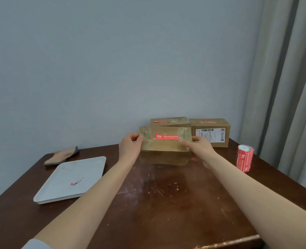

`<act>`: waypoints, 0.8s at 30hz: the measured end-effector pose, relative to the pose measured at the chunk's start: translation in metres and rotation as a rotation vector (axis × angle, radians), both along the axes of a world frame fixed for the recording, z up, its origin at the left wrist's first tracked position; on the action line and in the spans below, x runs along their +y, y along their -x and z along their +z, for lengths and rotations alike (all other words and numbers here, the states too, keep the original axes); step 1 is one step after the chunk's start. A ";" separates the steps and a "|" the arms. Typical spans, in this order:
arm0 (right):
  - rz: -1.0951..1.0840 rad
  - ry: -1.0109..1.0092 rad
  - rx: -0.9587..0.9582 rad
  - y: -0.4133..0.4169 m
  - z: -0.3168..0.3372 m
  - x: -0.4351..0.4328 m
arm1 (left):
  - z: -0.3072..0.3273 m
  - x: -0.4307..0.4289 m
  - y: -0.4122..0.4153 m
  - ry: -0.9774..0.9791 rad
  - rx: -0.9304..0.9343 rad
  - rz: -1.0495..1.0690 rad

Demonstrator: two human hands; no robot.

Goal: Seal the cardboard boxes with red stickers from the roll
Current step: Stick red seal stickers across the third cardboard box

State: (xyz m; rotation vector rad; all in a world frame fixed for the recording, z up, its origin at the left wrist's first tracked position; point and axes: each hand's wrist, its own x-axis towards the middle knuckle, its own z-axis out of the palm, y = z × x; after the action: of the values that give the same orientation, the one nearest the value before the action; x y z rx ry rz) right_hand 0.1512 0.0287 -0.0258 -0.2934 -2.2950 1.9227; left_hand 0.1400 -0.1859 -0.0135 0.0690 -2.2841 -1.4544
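The near cardboard box (164, 151) sits toward the back of the bench (166, 203), in front of two others, and already has a red sticker (167, 137) lying across the seam of its top flaps. The left hand (129, 147) grips its left end with fingers curled over the edge, and the right hand (200, 145) holds its right end the same way. I cannot tell whether the box rests on the bench or is slightly lifted.

Behind it, against the wall, the rear left box (168, 122) and the rear right box (211, 132), which has a shipping label on its front, each show a red strip on top. All three boxes in view therefore look sealed. What seems left for this one is to set it with the others, perhaps after pressing the sticker flat. No unsealed box is visible.

The sticker roll (244, 158) stands upright near the right edge of the bench, well apart from both hands. At the left, a white tray (87, 164) holds a small red-and-white scrap (76, 182), probably peeled backing. A folded cloth (62, 156) lies just behind the tray.
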 end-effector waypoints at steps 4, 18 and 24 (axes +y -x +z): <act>-0.071 -0.138 -0.046 0.014 0.014 -0.033 | 0.003 -0.021 0.003 0.003 0.039 0.068; 0.023 -0.021 0.052 0.091 0.011 -0.110 | 0.010 -0.068 0.062 -0.092 -0.120 0.405; 0.102 0.000 0.010 0.118 0.010 -0.135 | 0.002 -0.098 0.105 -0.125 -0.172 0.407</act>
State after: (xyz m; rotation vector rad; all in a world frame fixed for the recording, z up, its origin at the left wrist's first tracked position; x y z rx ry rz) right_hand 0.0334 -0.1065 -0.0156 -0.1696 -2.3467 1.9659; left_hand 0.0346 -0.2839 -0.0119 0.6783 -2.1384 -1.4110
